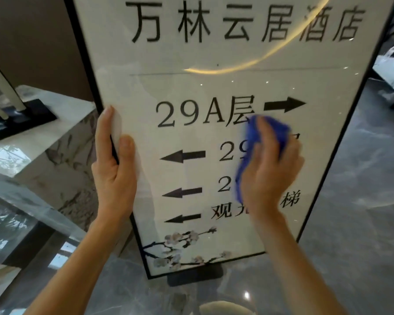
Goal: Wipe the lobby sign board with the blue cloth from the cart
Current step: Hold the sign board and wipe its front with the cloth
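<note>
Blue cloth lies bunched under the right hand, whose fingers curl over it and press it to the glass of the sign board, right of centre, covering part of the printed lines. The left hand grips the board's left edge, thumb on the front, fingers round the black frame. The board stands on a grey floor beside a marble surface.

The sign board fills the middle of the frame, standing tilted on a grey floor. The left hand grips its black left edge. The right hand presses a blue cloth on the glass, right of centre. A marble counter is at the left.
</note>
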{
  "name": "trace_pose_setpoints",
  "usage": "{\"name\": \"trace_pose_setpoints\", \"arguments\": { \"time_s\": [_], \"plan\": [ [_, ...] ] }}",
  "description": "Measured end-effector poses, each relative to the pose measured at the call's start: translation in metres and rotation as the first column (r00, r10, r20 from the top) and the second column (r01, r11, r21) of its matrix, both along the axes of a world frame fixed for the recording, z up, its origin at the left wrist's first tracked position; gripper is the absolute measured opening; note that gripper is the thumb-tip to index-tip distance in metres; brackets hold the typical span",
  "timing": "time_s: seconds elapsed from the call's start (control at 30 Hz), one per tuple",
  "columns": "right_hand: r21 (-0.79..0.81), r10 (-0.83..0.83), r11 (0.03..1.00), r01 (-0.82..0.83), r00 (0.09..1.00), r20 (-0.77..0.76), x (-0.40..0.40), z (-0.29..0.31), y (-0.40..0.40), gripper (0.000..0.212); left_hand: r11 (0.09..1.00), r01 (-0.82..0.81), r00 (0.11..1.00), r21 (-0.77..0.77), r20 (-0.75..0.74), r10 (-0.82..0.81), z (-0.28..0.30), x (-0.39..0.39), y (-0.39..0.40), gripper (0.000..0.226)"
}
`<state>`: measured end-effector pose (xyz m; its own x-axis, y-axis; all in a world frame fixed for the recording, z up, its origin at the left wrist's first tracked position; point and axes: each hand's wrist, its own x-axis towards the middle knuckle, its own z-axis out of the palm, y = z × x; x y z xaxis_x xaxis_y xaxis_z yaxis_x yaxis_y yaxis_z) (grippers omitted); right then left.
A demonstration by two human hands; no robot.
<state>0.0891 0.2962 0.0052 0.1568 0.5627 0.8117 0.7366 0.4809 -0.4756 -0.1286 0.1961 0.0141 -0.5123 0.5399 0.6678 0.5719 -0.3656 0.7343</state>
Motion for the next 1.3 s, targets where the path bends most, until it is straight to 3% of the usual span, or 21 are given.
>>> {"name": "trace_pose_setpoints", "arguments": {
  "time_s": [0.07,0.23,0.4,0.53,0.63,0.73,0.8,0.87,1.0,1.07,1.17,1.3],
  "plan": [
    [0.044,-0.035,0.998,0.035,0.999,-0.006,0.044,0.021,0.024,0.042,1.0,0.001,1.0,-0.016,0.005,-0.001,0.001,0.002,0.0,0.045],
    [-0.027,-0.065,0.998,0.064,0.997,-0.042,0.101,0.029,0.051,0.038,0.999,-0.011,1.0,-0.032,0.009,0.012,0.001,0.003,-0.001,0.046],
    [0.001,-0.077,0.997,0.078,0.983,-0.169,0.074,0.027,0.044,0.04,0.998,-0.004,0.998,-0.068,0.064,0.008,0.004,0.0,0.0,0.041],
    [0.041,-0.033,0.998,0.038,0.991,-0.126,0.03,0.016,0.021,0.035,0.995,-0.051,0.996,-0.091,0.075,0.057,0.002,-0.001,-0.001,0.038],
    [0.065,0.029,0.998,-0.028,1.0,-0.012,-0.02,-0.001,-0.011,0.031,0.992,-0.063,0.995,-0.107,0.076,0.071,0.0,-0.001,-0.002,0.041],
    [-0.076,0.175,0.982,-0.175,0.985,-0.003,-0.072,-0.013,-0.054,0.011,0.992,-0.058,0.996,-0.11,0.068,0.065,0.0,-0.001,-0.003,0.04],
    [0.022,0.264,0.963,-0.27,0.952,0.155,-0.098,-0.03,-0.077,0.032,0.991,-0.062,0.995,-0.12,0.067,0.07,-0.001,-0.002,-0.003,0.038],
    [0.084,0.224,0.964,-0.252,0.942,0.248,-0.107,-0.043,-0.082,0.046,0.989,-0.063,0.995,-0.133,0.071,0.073,-0.002,-0.003,-0.002,0.04],
    [0.101,0.233,0.949,-0.298,0.882,0.409,-0.075,-0.028,-0.058,0.043,0.989,-0.045,0.994,-0.142,0.088,0.058,0.001,-0.002,-0.001,0.039],
    [0.006,0.265,0.958,-0.286,0.895,0.357,-0.043,0.002,-0.03,0.013,0.991,-0.039,0.995,-0.13,0.09,0.051,0.003,-0.002,-0.002,0.038],
    [0.049,0.051,0.997,-0.063,0.976,0.213,0.008,0.05,0.028,0.011,0.99,-0.023,0.992,-0.136,0.117,0.039,0.004,-0.003,-0.002,0.039],
    [0.067,-0.042,0.997,0.041,0.999,0.01,0.067,0.107,0.077,0.037,0.992,-0.011,0.993,-0.126,0.119,0.026,0.004,-0.004,-0.005,0.039]
  ]
}}
